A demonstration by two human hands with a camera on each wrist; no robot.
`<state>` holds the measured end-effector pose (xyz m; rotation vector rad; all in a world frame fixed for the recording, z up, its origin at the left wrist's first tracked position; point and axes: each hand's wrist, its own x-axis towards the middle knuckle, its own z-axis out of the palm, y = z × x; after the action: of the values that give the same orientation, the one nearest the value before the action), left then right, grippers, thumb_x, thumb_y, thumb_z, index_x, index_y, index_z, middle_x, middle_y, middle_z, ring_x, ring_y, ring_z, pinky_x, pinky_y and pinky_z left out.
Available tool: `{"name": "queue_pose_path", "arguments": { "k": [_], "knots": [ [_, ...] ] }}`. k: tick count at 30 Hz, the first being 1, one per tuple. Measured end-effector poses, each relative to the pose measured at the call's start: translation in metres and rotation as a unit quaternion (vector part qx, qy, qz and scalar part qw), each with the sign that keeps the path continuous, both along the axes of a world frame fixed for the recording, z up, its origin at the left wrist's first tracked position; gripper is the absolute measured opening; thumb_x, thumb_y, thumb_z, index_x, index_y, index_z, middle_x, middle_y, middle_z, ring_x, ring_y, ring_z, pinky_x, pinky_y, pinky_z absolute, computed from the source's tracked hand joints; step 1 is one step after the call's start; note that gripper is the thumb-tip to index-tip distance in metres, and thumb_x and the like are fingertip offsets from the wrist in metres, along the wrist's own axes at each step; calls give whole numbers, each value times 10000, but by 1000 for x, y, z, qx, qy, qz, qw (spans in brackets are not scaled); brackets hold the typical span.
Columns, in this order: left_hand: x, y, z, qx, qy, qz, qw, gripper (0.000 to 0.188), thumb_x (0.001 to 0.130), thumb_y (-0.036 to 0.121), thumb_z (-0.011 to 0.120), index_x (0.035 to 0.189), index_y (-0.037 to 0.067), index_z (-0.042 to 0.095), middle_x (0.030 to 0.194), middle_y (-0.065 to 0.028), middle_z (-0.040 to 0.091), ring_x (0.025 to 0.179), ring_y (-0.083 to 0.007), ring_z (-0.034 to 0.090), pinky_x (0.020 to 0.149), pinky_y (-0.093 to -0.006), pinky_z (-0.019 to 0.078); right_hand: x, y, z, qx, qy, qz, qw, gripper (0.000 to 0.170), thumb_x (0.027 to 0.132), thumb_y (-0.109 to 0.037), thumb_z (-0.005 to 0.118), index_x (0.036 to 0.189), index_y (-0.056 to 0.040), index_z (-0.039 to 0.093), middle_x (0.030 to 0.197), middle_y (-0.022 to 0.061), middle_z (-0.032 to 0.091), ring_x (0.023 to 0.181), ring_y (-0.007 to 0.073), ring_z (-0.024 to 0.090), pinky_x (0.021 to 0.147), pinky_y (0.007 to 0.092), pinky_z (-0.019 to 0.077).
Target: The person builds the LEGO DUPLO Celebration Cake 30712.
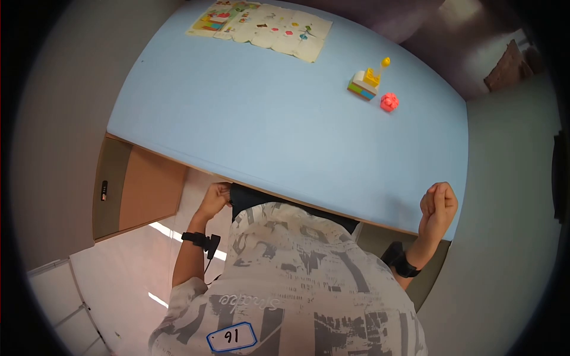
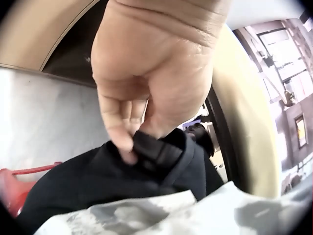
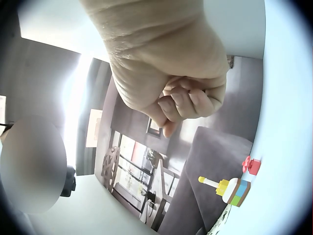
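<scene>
In the head view, my left hand [image 1: 215, 200] is below the table's front edge, beside dark clothing. Its thumb and fingers pinch a dark fold of cloth [image 2: 155, 152] in the left wrist view, where the hand [image 2: 154, 68] hides part of it. My right hand [image 1: 439, 206] is raised over the table's right front corner; the right wrist view shows this hand [image 3: 168, 63] with curled fingers and nothing visible in them. A small block build [image 1: 362, 87] with a yellow-tipped stick stands on the table, a pinkish-red flower-shaped piece [image 1: 389, 102] next to it.
A printed, creased sheet [image 1: 291, 34] lies at the back left of the blue table [image 1: 255, 113]. Under the table at the left is a cabinet [image 1: 148, 190]. A grey wall [image 1: 504, 172] runs along the right side. Something red [image 2: 18, 188] shows at lower left in the left wrist view.
</scene>
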<state>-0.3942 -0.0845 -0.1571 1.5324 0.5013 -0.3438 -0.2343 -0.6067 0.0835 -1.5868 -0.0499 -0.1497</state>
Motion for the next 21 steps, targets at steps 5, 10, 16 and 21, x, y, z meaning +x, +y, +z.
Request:
{"name": "queue_pose_path", "arguments": {
  "k": [5, 10, 16, 21],
  "knots": [
    [-12, 13, 46, 125, 85, -45, 988, 341, 848, -88, 543, 1078, -62, 793, 916, -119, 789, 795, -183, 724, 680, -319, 556, -2, 5, 7, -23, -7, 3, 1000, 367, 1149, -257, 622, 866, -23, 626, 597, -71, 359, 525, 31, 249, 504, 257, 200],
    [-39, 37, 110, 288, 117, -129, 942, 354, 745, -65, 527, 969, -78, 802, 828, -192, 774, 786, -274, 734, 720, -394, 566, -1, 17, 15, -44, -7, 17, 999, 343, 1138, -235, 631, 872, -19, 645, 602, -65, 401, 528, 29, 275, 510, 246, 212],
    [-39, 17, 254, 312, 54, -107, 942, 308, 836, -91, 575, 1024, -37, 813, 863, -181, 795, 771, -279, 758, 720, -369, 570, -8, 49, 57, -188, 11, 121, 975, 267, 978, -243, 807, 1057, 3, 741, 695, -32, 552, 644, 70, 484, 614, 241, 372],
    [50, -74, 332, 344, -331, -80, 875, 285, 795, -110, 585, 987, -44, 785, 852, -199, 742, 712, -353, 716, 674, -367, 535, -16, 121, 90, -240, -122, 289, 919, 673, 845, -362, 924, 1365, -15, 674, 1095, 111, 700, 873, 214, 661, 752, 328, 529]
  ]
}}
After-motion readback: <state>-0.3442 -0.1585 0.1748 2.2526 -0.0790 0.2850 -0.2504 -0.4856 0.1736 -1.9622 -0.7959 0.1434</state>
